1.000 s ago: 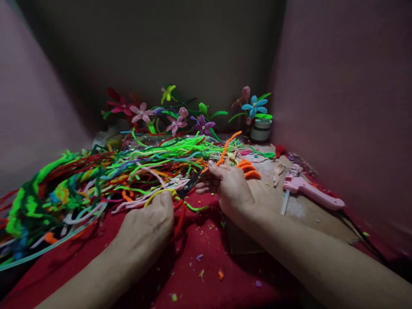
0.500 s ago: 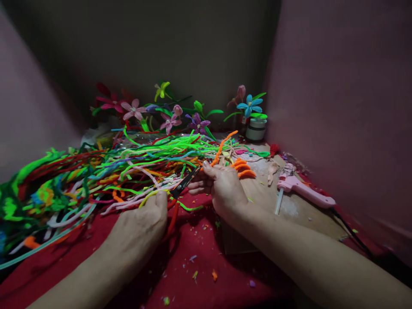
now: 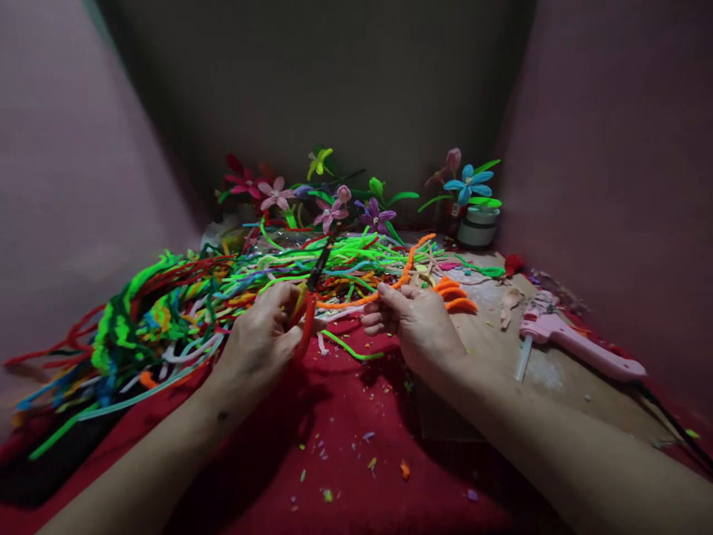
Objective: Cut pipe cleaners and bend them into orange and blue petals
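My left hand [image 3: 267,319] is closed around the red and yellow handles of a pair of scissors [image 3: 308,319], whose dark blades point up and away over the pile. My right hand [image 3: 415,316] pinches an orange pipe cleaner [image 3: 411,260] between thumb and forefinger. One part of it curves up beyond the fingers, and an orange length also runs left toward the scissors. The blades stand apart from it. Just right of that hand, several bent orange pipe cleaner loops [image 3: 457,296] lie on a cardboard sheet [image 3: 490,349].
A heap of multicoloured pipe cleaners [image 3: 183,297] spreads across the left and back. Behind it stand pipe cleaner flowers [image 3: 331,212] and a jar [image 3: 479,227]. A pink glue gun [image 3: 579,345] lies on the cardboard at right. Scraps dot the red cloth [image 3: 334,475].
The scissors have moved away from the orange pipe cleaner and now point upward, gripped by their handles in my left hand. My right hand keeps its pinch. The view has shifted left.
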A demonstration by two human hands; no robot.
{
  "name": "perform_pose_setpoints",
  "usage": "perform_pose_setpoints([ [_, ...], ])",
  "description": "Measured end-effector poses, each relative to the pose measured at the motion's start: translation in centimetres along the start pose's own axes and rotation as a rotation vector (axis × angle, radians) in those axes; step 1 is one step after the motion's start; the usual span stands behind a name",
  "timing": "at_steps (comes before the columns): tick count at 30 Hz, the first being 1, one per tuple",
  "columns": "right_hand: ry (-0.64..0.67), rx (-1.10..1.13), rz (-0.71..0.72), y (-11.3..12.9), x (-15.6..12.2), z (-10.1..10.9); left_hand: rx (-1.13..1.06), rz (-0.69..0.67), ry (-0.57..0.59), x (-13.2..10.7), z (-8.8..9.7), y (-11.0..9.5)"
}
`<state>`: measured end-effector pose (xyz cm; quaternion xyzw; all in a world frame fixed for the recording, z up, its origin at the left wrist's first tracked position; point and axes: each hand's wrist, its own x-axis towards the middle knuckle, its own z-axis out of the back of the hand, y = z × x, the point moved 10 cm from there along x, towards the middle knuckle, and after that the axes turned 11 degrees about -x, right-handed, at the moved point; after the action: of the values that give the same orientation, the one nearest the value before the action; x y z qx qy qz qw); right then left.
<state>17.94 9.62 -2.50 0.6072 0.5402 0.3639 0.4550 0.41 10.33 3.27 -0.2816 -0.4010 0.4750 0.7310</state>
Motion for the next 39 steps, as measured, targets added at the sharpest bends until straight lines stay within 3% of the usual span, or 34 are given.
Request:
perform_pose_setpoints([
  [7,-0.059,-0.094,0.062,0.4,-0.1,0.5,-0.21,0.034,-0.103,-0.9,0.9,-1.5],
  [11,-0.013,-0.091,0.056,0.3,-0.4,-0.1,-0.338,0.237,0.081,-1.2,-1.7,-1.1],
  [18,0.102,-0.021,-0.03,-0.5,-1.0,-1.6,-0.563,0.349,0.228,-1.7,-4.8,-0.3],
  [24,0.32,-0.137,-0.072,-1.8,-1.9,-3.6,-0.622,0.345,0.262,-1.8,-5.0,-0.1],
  [26,0.291,-0.174,-0.061,-1.6,-1.8,-3.2,-0.624,0.348,0.297,-1.9,-5.2,-0.2],
  [30,0.152,-0.135,0.004,-0.3,-0.9,-1.6,-0.643,0.363,0.478,-2.5,-6.2,-0.3],
  [33,0.105,-0.106,0.044,0.3,-0.6,-1.0,-0.614,0.333,0.515,-2.4,-6.0,0.0],
  [39,0.347,-0.168,-0.034,-1.0,-1.9,-3.7,-0.629,0.316,0.5,-1.9,-5.7,0.6],
])
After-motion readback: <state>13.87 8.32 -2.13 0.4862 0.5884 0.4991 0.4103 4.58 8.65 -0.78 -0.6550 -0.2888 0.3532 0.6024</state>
